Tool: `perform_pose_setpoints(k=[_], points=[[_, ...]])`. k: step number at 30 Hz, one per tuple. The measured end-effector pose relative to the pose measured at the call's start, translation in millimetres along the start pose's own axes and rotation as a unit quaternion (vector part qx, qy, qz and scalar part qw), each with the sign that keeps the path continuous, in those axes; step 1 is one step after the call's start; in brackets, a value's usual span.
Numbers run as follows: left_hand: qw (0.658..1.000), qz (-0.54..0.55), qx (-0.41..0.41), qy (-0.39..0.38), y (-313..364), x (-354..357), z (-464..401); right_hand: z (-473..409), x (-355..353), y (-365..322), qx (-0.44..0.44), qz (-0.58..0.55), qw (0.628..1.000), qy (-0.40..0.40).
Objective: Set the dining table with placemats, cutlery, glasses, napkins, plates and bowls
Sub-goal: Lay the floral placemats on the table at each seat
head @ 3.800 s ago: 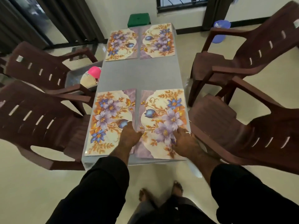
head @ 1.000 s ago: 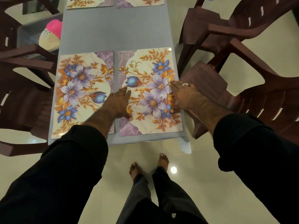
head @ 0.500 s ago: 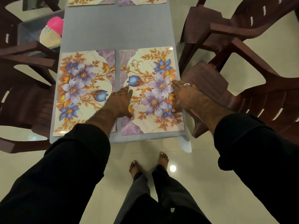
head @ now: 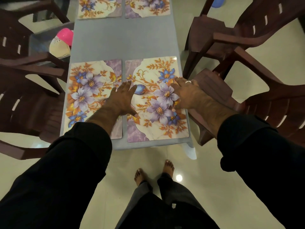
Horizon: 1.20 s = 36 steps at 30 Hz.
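**Pressing flat: both hands on the near-right placemat**

Pressing down w/ both hands now. Left hand (head: 123, 100) lies palm-down, fingers straight and spread, across the seam between the two near mats, fingertips on the near-right placemat (head: 156, 100), thumb out to the right on it too. Right hand (head: 188, 95) lies flat on that same mat's right edge, fingers straight, a ring (head: 188, 81) on one finger. Neither grip is curled round anything: both are apart and flat, just resting on the mat.

Near-right placemat sits at the near right corner of the surface (head: 122, 42), its right edge about level w/ the surface edge. Near-left placemat (head: 87, 96) lies just beside it, a narrow gap between, partly under the left forearm. Both are floral: purple and blue flowers, orange leaves, cream ground.

Far end: two more floral mats, far-left placemat (head: 99, 7) and far-right placemat (head: 147, 6), side by side, tops cut off by the frame. Bare grey cloth between the far pair and the near pair.

Around it: dark brown plastic chairs, left chair (head: 24, 96) and right chair (head: 264, 90), more behind each. Beyond the surface's left edge, a pink round item (head: 66, 36) and a pale one (head: 60, 47) touching it; can't tell what they are. Black sleeves (head: 79, 154) on both arms, bare feet (head: 154, 172) on the pale tiled floor (head: 214, 187).
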State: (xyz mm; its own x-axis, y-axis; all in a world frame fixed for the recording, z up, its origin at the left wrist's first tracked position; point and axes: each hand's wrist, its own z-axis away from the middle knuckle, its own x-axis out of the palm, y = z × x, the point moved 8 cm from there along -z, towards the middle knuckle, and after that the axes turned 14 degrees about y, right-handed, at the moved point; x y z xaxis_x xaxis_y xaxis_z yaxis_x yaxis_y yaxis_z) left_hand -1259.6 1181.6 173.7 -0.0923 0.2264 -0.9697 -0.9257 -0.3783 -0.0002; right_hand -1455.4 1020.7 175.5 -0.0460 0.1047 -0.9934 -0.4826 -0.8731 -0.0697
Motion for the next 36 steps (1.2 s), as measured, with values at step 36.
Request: perform_pose_setpoints(k=[36], points=[[0.994,0.101,0.023,-0.032,-318.5,77.2,41.6,-158.5,54.2,-283.5,0.04,0.008,0.996,-0.077]])
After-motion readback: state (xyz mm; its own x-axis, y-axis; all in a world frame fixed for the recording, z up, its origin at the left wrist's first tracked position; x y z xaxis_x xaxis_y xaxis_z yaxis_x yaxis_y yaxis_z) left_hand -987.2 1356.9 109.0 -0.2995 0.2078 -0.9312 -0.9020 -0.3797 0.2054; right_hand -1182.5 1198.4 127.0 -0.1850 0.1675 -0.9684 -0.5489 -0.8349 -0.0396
